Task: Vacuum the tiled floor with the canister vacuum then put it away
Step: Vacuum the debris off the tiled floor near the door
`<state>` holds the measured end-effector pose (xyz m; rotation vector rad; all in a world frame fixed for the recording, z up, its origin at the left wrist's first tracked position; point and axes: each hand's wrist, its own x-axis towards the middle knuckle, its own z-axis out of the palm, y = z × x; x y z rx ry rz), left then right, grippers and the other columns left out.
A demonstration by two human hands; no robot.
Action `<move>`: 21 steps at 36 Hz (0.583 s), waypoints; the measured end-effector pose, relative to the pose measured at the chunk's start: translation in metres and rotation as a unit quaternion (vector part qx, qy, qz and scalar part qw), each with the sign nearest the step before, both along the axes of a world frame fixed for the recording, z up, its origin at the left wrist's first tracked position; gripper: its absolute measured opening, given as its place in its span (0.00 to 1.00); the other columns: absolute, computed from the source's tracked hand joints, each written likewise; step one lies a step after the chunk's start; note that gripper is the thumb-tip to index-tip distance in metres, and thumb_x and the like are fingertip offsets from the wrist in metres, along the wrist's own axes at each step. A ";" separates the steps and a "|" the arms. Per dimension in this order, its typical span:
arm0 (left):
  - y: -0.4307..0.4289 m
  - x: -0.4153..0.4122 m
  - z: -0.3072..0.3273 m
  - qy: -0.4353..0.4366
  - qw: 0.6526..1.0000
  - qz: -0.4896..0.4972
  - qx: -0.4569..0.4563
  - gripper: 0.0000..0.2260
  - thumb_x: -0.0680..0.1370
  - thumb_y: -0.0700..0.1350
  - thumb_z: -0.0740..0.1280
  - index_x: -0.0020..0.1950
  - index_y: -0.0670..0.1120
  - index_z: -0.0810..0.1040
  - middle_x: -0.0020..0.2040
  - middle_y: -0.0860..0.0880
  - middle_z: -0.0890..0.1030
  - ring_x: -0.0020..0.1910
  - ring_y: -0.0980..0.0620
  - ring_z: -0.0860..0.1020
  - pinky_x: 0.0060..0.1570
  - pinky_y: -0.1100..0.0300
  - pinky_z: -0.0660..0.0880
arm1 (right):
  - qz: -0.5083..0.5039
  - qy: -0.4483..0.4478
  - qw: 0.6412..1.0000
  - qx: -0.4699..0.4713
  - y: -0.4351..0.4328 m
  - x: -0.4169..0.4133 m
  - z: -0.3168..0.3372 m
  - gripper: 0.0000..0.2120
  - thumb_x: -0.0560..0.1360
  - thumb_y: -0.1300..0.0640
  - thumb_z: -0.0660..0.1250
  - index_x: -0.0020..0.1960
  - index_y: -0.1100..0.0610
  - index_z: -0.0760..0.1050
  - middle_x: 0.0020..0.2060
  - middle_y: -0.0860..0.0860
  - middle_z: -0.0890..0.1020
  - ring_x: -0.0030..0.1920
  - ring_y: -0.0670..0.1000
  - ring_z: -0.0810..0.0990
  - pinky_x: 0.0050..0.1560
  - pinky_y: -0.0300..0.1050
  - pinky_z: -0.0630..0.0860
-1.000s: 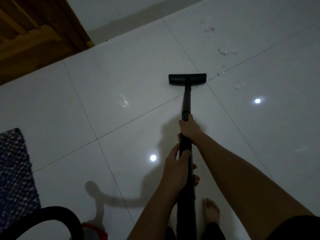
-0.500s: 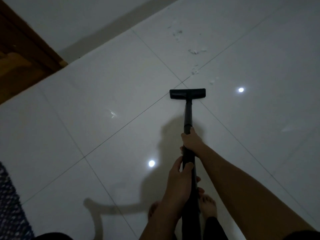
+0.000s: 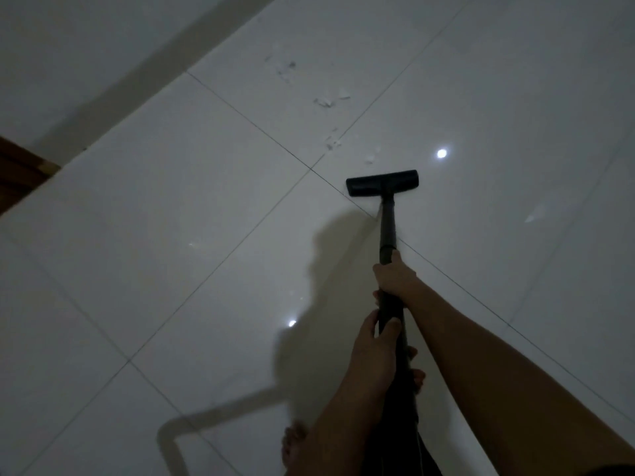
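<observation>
Both my hands grip the black vacuum wand (image 3: 387, 228), which runs forward to a flat black floor head (image 3: 382, 183) resting on the glossy white tiled floor (image 3: 192, 207). My right hand (image 3: 395, 278) is wrapped round the wand higher up, nearer the head. My left hand (image 3: 376, 348) holds it just below. Bits of white debris (image 3: 332, 143) lie on the tiles just beyond the head, with more scraps (image 3: 324, 102) farther off. The canister itself is out of view.
A white wall with a grey skirting (image 3: 130, 77) runs along the far side. A brown wooden door frame (image 3: 20, 170) shows at the left edge. My bare feet (image 3: 295, 448) stand on the tiles below the wand. Ceiling-light reflections dot the floor.
The view has swung right: the wooden door, the patterned mat and the hose loop have left the frame. The floor head has come closer to the white debris.
</observation>
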<state>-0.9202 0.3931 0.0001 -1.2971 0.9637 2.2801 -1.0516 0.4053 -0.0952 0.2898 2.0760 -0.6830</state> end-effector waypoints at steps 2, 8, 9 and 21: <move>0.005 -0.016 -0.003 -0.004 1.000 0.003 0.001 0.19 0.81 0.48 0.57 0.73 0.51 0.62 0.39 0.41 0.74 0.21 0.53 0.72 0.21 0.64 0.70 | 0.011 -0.006 1.000 0.010 0.003 -0.017 -0.005 0.31 0.80 0.59 0.57 0.78 0.53 0.47 0.65 0.64 0.71 0.45 0.59 0.80 0.51 0.56 0.80; 0.012 -0.054 -0.007 -0.006 1.000 0.007 -0.011 0.18 0.82 0.48 0.57 0.72 0.50 0.63 0.39 0.42 0.75 0.19 0.53 0.72 0.22 0.63 0.72 | -0.028 -0.047 0.998 -0.044 0.010 -0.056 0.000 0.32 0.81 0.57 0.55 0.78 0.44 0.41 0.60 0.64 0.74 0.35 0.53 0.77 0.36 0.47 0.77; 0.011 -0.057 -0.007 -0.009 1.000 0.009 -0.016 0.18 0.82 0.48 0.57 0.72 0.50 0.64 0.38 0.42 0.75 0.19 0.53 0.72 0.22 0.63 0.72 | -0.028 -0.050 0.997 -0.051 0.009 -0.060 0.001 0.32 0.82 0.57 0.55 0.78 0.44 0.41 0.60 0.64 0.74 0.36 0.53 0.77 0.36 0.47 0.78; -0.001 -0.051 0.011 -0.051 0.996 0.051 -0.049 0.17 0.81 0.46 0.59 0.70 0.50 0.66 0.35 0.42 0.75 0.22 0.49 0.72 0.24 0.61 0.71 | 0.019 -0.100 0.993 -0.066 -0.015 -0.051 0.018 0.35 0.80 0.59 0.57 0.78 0.47 0.38 0.63 0.65 0.72 0.42 0.57 0.80 0.50 0.55 0.81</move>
